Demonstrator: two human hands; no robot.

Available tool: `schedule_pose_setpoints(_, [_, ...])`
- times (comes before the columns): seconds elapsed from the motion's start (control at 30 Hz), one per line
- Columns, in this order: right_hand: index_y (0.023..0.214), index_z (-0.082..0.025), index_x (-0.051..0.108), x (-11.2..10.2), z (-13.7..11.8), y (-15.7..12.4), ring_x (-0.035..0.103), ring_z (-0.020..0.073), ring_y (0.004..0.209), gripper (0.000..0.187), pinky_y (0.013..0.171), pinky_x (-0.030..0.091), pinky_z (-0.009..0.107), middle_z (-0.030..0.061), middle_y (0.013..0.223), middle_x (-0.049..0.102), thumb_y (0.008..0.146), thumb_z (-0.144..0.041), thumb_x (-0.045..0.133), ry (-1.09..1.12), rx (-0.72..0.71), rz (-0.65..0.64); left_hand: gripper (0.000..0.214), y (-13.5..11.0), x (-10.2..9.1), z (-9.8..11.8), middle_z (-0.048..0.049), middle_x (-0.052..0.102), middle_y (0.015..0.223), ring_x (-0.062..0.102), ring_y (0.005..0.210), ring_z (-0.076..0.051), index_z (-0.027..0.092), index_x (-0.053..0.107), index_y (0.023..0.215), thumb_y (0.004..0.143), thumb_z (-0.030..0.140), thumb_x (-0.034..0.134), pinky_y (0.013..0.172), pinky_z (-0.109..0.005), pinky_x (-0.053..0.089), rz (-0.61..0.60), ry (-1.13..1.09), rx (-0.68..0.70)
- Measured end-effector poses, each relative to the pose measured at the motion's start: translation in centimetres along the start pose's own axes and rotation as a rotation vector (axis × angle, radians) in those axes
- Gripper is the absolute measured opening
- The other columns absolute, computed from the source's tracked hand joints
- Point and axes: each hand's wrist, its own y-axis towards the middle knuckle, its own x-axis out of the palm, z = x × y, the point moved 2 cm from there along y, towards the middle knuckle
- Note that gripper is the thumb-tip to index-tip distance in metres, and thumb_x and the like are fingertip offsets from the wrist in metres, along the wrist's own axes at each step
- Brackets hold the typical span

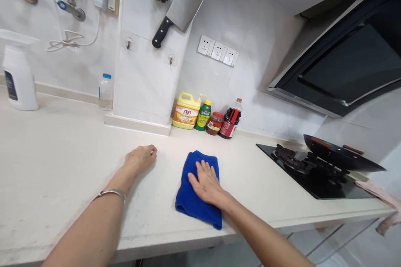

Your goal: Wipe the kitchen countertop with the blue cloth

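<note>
My right hand [206, 182] lies flat, fingers stretched out, on top of a folded blue cloth [191, 200]. The cloth rests on the white countertop [78, 167], its near corner close to the front edge. Left of the cloth and apart from it, my left hand [141, 158] rests on the countertop with its fingers curled in. Nothing shows in the left hand, though its palm side is hidden. A silver bracelet circles the left wrist.
Against the wall stand a yellow detergent jug [185, 112], a green bottle [203, 115], a red-lidded jar [214, 123] and a dark sauce bottle [230, 121]. A wok [341, 156] sits on the black stove [300, 175] at right. A cleaver [188, 2] hangs above.
</note>
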Motion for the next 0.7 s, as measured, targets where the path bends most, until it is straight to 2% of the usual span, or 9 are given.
schedule_pose_setpoints(0.07, [0.161,-0.005,0.018,0.9,-0.6,0.4,-0.003,0.0395,0.157,0.084,0.127,0.001,0.06,0.0202,0.17,0.007,0.1,-0.064,0.023,-0.022,0.011,-0.053,0.048,0.0,0.1,0.0,-0.0118,0.069,0.126,0.064,0.117,-0.031,0.027,0.066,0.129,0.093,0.032,0.035,0.098,-0.044,0.052,0.0,0.013,0.001])
schedule_pose_setpoints(0.13, [0.162,-0.01,0.015,1.0,-0.5,0.6,-0.008,0.0399,0.156,0.086,0.126,-0.002,0.061,0.0188,0.17,0.001,0.099,-0.068,0.021,-0.027,-0.022,-0.087,0.048,-0.1,0.2,0.1,-0.0119,0.068,0.127,0.063,0.117,-0.031,0.027,0.065,0.13,0.094,0.033,0.034,0.099,-0.045,0.052,-0.002,0.025,0.001])
schedule_pose_setpoints(0.3, [0.163,-0.019,0.012,0.2,1.0,2.8,-0.01,0.0341,0.157,0.082,0.127,-0.005,0.058,0.0158,0.171,-0.002,0.099,-0.07,0.022,-0.062,-0.171,-0.158,0.047,-0.1,0.5,0.6,-0.0139,0.068,0.125,0.063,0.116,-0.032,0.024,0.063,0.131,0.095,0.032,0.033,0.101,-0.046,0.05,-0.013,0.065,0.004])
schedule_pose_setpoints(0.43, [0.163,-0.022,0.012,0.1,1.2,5.1,-0.01,0.0331,0.157,0.08,0.127,-0.005,0.056,0.0145,0.172,-0.002,0.099,-0.068,0.024,-0.095,-0.206,-0.17,0.046,-0.3,0.4,0.9,-0.0139,0.068,0.123,0.063,0.118,-0.031,0.025,0.061,0.132,0.097,0.03,0.032,0.102,-0.045,0.049,-0.012,0.084,0.003])
schedule_pose_setpoints(0.53, [0.163,-0.021,0.012,0.4,0.0,5.9,-0.011,0.0344,0.157,0.08,0.127,-0.004,0.057,0.0145,0.171,-0.002,0.099,-0.069,0.023,-0.104,-0.233,-0.181,0.047,-0.4,0.3,1.0,-0.014,0.067,0.124,0.063,0.118,-0.031,0.025,0.061,0.133,0.097,0.028,0.03,0.102,-0.046,0.048,-0.011,0.079,-0.005])
schedule_pose_setpoints(0.7, [0.163,-0.022,0.013,1.3,-3.7,7.8,-0.008,0.038,0.157,0.082,0.126,-0.003,0.058,0.0148,0.172,-0.002,0.098,-0.07,0.026,-0.074,-0.309,-0.194,0.048,-0.5,0.3,1.0,-0.0141,0.067,0.125,0.063,0.118,-0.031,0.026,0.061,0.132,0.098,0.026,0.028,0.102,-0.047,0.048,-0.02,0.074,-0.028])
